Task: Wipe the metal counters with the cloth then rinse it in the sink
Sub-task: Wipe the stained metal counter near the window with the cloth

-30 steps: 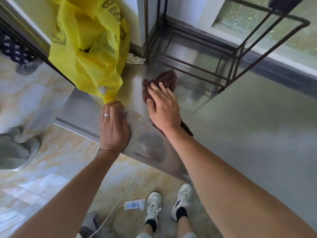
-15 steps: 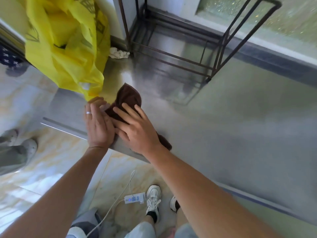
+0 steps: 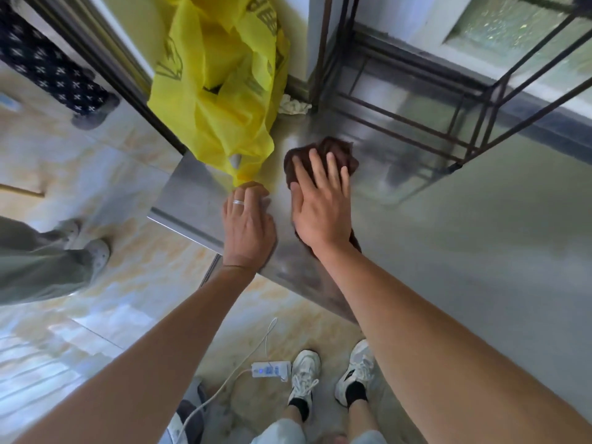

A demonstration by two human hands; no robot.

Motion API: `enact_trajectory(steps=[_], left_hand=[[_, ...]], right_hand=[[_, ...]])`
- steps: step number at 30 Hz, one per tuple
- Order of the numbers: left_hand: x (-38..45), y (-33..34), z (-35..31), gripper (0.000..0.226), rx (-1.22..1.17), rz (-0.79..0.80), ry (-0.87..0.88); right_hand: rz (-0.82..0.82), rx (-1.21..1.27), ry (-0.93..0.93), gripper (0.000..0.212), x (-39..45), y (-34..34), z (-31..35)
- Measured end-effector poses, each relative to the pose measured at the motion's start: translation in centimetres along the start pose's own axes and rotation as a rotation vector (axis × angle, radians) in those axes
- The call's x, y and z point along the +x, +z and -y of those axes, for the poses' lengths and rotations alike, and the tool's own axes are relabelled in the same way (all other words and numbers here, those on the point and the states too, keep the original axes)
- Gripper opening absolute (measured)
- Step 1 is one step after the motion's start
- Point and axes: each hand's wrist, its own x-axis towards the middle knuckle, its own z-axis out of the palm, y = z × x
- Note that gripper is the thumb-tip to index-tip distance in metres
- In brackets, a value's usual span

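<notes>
Bare counter [image 3: 464, 238] lies open at the right and lower right. A yellow bag [image 3: 221, 91] blocks the upper middle, touching the left hand [image 3: 248, 224]; a rack [image 3: 426, 100] blocks the upper right.

Bright daylight is admitted through a frosted window [image 3: 512, 24] at one o'clock. Soft glare and smeared reflections are thrown across the metal counter [image 3: 448, 235]. Straight lines are bowed by wide-angle distortion toward the edges. Slight motion blur is seen at nine o'clock.
</notes>
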Motion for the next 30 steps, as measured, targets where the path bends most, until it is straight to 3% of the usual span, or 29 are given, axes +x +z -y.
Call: enact_trajectory(steps=[4,9,12,15,25,28,30], left_hand=[[-0.1,0.4,0.1,0.03,-0.015,-0.028,-0.004],[-0.3,0.3,0.2,0.022,0.055,-0.065,-0.026],[-0.3,-0.2,0.2,0.02,0.215,-0.096,-0.045],[-0.1,-0.8,1.8,0.023,0.364,-0.122,-0.19],[0.1,-0.6,2.5,0.032,0.344,-0.105,-0.257],[0.2,-0.6,2.5,0.033,0.341,-0.099,-0.276],[0.2,-0.7,2.6,0.033,0.339,-0.107,-0.268]], right_hand=[[-0.011,-0.024,0.012,0.048,1.8,1.1,1.2],[0.036,0.084,-0.273,0.042,-1.0,0.4,0.4],[0.042,0.125,-0.251,0.041,-3.8,-0.6,-1.2],[0.025,0.088,-0.179,0.043,-5.1,-1.5,-2.2],[-0.002,-0.014,0.025,0.046,1.4,0.2,-0.5],[0.0,0.046,-0.038,0.043,1.2,0.0,-0.4],[0.029,0.155,-0.205,0.041,-2.0,-0.7,-0.7]])
